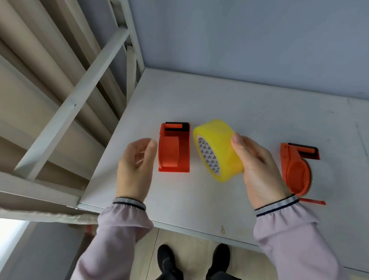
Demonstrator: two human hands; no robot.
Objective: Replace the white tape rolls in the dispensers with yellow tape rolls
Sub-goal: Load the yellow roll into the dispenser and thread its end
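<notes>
My right hand (pixel 258 167) grips a yellow tape roll (pixel 217 150) and holds it tilted just above the table, its patterned core facing left. An orange dispenser (pixel 174 149) stands left of the roll, with a black cutter end at its far side; no tape roll shows in it. My left hand (pixel 136 164) hovers just left of this dispenser, fingers curled and apart, holding nothing. A second orange dispenser (pixel 297 168) lies on its side to the right of my right hand, with what looks like a pale roll under it.
The white table (pixel 248 105) meets a grey wall at the back. A white metal frame (pixel 76 100) runs along the table's left edge. A thin orange strip (pixel 313 201) lies by the right dispenser. My black shoes (pixel 191 262) show below the front edge.
</notes>
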